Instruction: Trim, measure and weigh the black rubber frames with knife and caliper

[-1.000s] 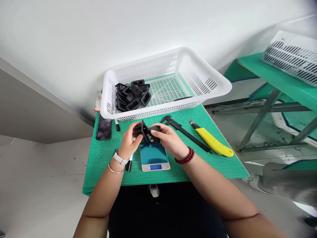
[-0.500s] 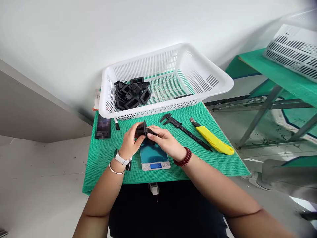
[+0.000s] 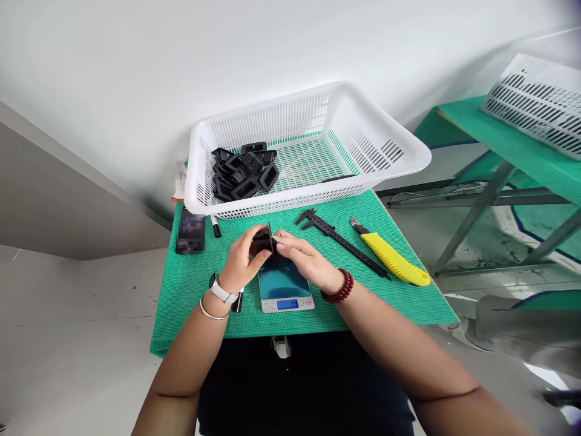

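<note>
Between my two hands is a black plastic frame-like part point(image 3: 263, 243), its flange standing on edge. My left hand point(image 3: 245, 257) grips it from the left, thumb below and fingers above. From the other side, my right hand point(image 3: 306, 259) closes its fingertips and thumb on the same part, whose right side they partly hide. Beneath sits a small digital scale point(image 3: 285, 281) with a blue-lit display reading about zero; the hands cover its far edge. Similar black parts point(image 3: 245, 172) lie heaped in the left of a white slotted basket point(image 3: 313, 192).
Right of the scale lie a black caliper point(image 3: 342, 242) and a yellow utility knife point(image 3: 394, 257). A marker point(image 3: 215, 227) and a dark box point(image 3: 190, 232) are at the left; another pen point(image 3: 238, 301) is partly under my left wrist. A second green table point(image 3: 508, 130) with a basket stands right.
The black part has turned slightly in my hands, and my right fingers have straightened and lie flatter against it. The view has shifted a little; the tools and basket stay put.
</note>
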